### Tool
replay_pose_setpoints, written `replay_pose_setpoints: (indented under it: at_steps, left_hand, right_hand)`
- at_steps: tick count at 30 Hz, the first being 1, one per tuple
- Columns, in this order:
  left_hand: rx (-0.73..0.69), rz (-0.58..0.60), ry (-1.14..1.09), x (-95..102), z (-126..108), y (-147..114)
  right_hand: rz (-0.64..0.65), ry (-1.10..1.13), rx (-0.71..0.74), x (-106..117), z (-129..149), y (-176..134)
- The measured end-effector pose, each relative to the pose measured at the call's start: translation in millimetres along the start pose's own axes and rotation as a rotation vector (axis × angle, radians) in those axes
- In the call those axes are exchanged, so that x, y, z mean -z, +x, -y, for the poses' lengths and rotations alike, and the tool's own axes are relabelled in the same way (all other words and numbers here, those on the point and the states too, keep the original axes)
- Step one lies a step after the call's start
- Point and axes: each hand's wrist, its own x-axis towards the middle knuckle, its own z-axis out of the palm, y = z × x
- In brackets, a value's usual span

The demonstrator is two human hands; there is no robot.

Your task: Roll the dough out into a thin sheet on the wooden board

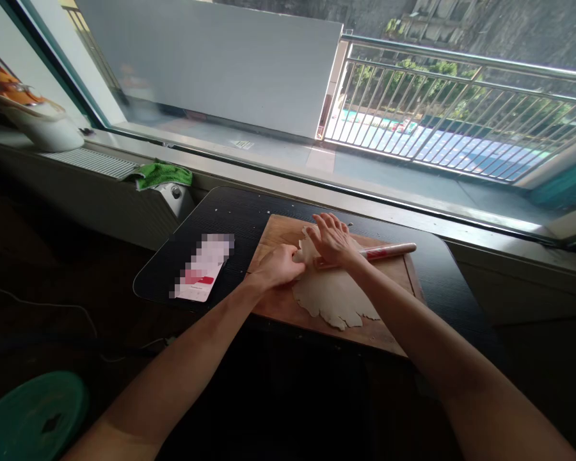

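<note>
A thin, ragged-edged sheet of dough (333, 298) lies spread on a wooden cutting board (278, 234). My left hand (279, 264) is closed at the sheet's left edge, with its fingers curled around the dough there; the fingertips are partly hidden. Flat over the rolling pin (393, 250) rests my right hand (333, 240), its fingers stretched out and pointing away from me. The pin lies across the upper part of the dough, its right end reaching over the board. My right forearm covers some of the dough.
Left of the board a phone (196, 288) lies on the black table (173, 269). A green cloth (163, 175) hangs on the radiator (175, 195), with a white bucket (52, 125) farther left. The window sill runs behind the table. A green stool-like object (38, 410) stands below.
</note>
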Motion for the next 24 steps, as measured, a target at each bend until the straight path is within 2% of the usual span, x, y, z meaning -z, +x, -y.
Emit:
replay_pose_setpoints:
  at_steps: [2, 5, 7, 9, 11, 13, 17, 19, 24]
  left_hand:
    - [0.002, -0.009, 0.024, 0.4, -5.1, -3.1]
    - [0.038, -0.011, 0.083, 3.4, -14.7, -9.5]
    - [0.049, -0.02, 0.126, 5.4, -20.4, -12.6]
    - [0.046, -0.023, 0.166, 7.2, -23.3, -12.0]
    - [0.046, -0.031, 0.191, 9.6, -21.7, -6.2]
    - [0.049, -0.051, 0.18, 12.9, -16.2, 4.2]
    - [0.116, -0.034, 0.057, 18.0, -3.8, 25.8]
    - [0.115, 0.003, 0.015, 17.3, -1.9, 28.5]
    - [0.097, 0.011, 0.113, 12.1, -8.6, 10.7]
  right_hand:
    - [0.044, 0.012, -0.012, -0.8, 0.2, 5.7]
    - [0.108, -0.013, 0.064, -1.0, -6.3, -16.3]
    - [0.079, -0.024, 0.104, -0.1, -8.5, -27.7]
    - [0.001, -0.01, 0.089, 1.3, -6.4, -21.2]
    - [-0.05, 0.028, 0.024, 2.3, -3.2, -3.3]
    - [-0.033, 0.064, -0.007, 2.2, -3.5, 8.3]
    - [0.065, 0.047, 0.108, -0.7, -15.9, -10.9]
    - [0.061, 0.034, 0.141, -1.9, -18.7, -16.8]
    - [-0.039, 0.073, 0.0, -1.8, -5.9, 23.7]
